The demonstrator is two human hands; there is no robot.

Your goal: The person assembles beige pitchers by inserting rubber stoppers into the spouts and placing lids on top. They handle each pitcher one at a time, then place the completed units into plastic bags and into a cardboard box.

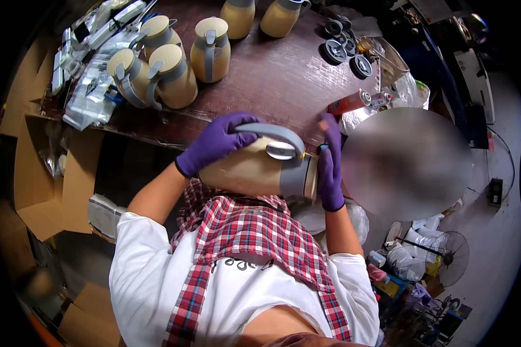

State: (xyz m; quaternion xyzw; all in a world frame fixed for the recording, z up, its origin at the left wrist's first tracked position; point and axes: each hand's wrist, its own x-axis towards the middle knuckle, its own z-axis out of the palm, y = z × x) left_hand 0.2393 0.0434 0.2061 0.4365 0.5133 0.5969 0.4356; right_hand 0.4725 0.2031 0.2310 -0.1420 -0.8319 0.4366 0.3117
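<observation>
Worktable (266, 72): dark reddish-brown, top scuffed, reflecting light — floor (495, 243): pale grey, visible at right, near a wire-caged fan (447, 255).

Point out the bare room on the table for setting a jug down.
The widest bare patch of table lies between the four left jugs, two far jugs, dark discs and held jug. A narrow strip separates the left jugs from the near edge. Crowded: the left end, with jugs and plastic bags; the right side, with discs and cans.
</observation>
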